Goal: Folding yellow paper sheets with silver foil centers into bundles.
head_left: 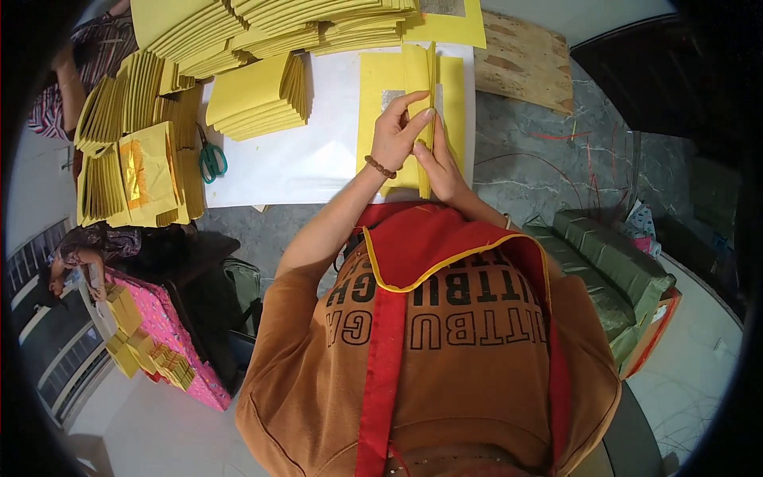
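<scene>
Both my hands are at a folded sheet of yellow paper (418, 70), which stands in a narrow upright fold at the right end of the white tabletop (326, 163). With thumb and fingers my left hand (397, 131), a beaded bracelet at its wrist, pinches the fold along its edge. Lower on the same fold, my right hand (439, 168) grips it between thumb and fingers; some of its fingers are hidden behind the paper. Under it lies flat yellow paper (453, 75) with a silvery patch (391, 97) partly showing beside my left hand.
Stacks of folded yellow paper (191, 32) fill the table's far and left sides, with a separate bundle (258, 95) nearer. Green-handled scissors (212, 161) lie at the left. A wooden board (524, 60) is beyond the right edge; a green padded seat (612, 270) stands lower right. Other people sit at left.
</scene>
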The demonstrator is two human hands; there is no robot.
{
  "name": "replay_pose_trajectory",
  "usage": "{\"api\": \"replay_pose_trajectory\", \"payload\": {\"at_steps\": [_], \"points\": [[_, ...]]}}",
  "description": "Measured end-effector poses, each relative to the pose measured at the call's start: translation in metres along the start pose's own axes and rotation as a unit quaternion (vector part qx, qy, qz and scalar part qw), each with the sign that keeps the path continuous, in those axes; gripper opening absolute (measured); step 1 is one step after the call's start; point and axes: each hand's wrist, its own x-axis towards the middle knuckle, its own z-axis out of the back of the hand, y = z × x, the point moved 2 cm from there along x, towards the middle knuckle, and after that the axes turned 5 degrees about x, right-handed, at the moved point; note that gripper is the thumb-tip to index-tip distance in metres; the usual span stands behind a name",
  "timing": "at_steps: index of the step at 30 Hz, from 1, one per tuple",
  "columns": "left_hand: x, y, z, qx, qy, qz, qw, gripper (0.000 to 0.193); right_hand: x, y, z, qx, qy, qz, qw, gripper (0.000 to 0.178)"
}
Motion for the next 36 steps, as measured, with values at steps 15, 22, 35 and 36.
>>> {"api": "replay_pose_trajectory", "payload": {"at_steps": [15,22,35,36], "points": [[-0.002,-0.004,-0.003,-0.014,-0.047,-0.006,0.999,0.026,0.0,-0.003,0.0,0.001,0.006,0.024,1.0,0.067],[0.0,0.003,-0.002,-0.007,-0.02,-0.037,0.999,0.026,0.001,0.002,-0.001,0.008,0.02,0.041,0.999,0.069],[-0.001,-0.001,0.001,0.022,0.001,-0.006,1.0,0.027,0.001,-0.007,0.0,0.011,0.011,0.025,1.0,0.069],[-0.001,-0.001,0.001,0.026,0.002,-0.004,1.0,0.027,0.001,-0.007,0.001,0.018,0.01,0.026,0.999,0.069]]}}
